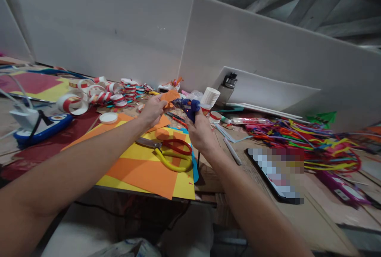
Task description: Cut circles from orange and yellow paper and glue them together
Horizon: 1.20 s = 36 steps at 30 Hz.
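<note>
Orange paper, one small crinkled piece (170, 96), is pinched in my left hand (153, 111), held above the worktop (320, 205). My right hand (203, 132) grips one blue plastic glue gun (191, 106), its nozzle at the paper; I cannot tell whether they touch.

Under my hands lies one pair of scissors with one red and one yellow handle loop (157, 145), resting on overlapping orange and yellow paper sheets (145, 174), whose number I cannot make out. Near my left forearm is one round white lid (108, 118); farther left, one blue oval power strip (58, 124) and many red-and-white paper rings (77, 105), too jumbled to count.

Beyond my right hand stand one stack of white paper cups (210, 97) and one black-capped bottle (226, 89). To its right lie one slim grey pen (232, 151), one black phone (275, 177) and countless multicoloured fuzzy stems (309, 142).
</note>
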Motion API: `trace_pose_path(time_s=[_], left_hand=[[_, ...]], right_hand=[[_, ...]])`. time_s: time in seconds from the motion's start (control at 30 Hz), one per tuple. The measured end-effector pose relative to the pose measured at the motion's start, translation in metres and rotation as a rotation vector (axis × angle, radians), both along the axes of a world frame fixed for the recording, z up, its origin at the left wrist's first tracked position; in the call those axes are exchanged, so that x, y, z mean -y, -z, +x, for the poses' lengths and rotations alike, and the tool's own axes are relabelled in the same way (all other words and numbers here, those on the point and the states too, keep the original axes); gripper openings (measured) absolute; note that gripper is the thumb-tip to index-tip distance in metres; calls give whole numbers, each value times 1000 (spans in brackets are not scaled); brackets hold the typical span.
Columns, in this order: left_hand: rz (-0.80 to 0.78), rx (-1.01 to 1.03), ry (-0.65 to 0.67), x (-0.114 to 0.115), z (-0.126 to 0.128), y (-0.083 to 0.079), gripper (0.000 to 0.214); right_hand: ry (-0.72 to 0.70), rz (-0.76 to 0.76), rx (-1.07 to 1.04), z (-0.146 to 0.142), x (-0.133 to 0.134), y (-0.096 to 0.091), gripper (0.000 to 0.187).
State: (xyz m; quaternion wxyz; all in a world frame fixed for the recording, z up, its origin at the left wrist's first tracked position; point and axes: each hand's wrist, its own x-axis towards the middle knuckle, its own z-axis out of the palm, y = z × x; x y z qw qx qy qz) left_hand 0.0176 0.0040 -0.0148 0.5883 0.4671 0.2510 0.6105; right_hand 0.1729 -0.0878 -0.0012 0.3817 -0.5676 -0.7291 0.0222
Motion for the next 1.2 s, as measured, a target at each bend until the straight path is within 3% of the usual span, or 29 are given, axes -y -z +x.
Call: trace_pose_path(time_s=[0.23,0.67,0.9,1.2], left_hand=[[10,10,-8,1,0,-3,25],[-8,-5,10,-1,1,1,19],[-8,-15,87,5,5,2,11],[23,-53,101,0,7,10,19]], right_hand=[[40,-78,-25,0,0,-2,39],[31,-44,-30,1,0,-1,35],[10,-33,-67,0,0,-4,36],[-26,51,-150,7,-10,3,39]])
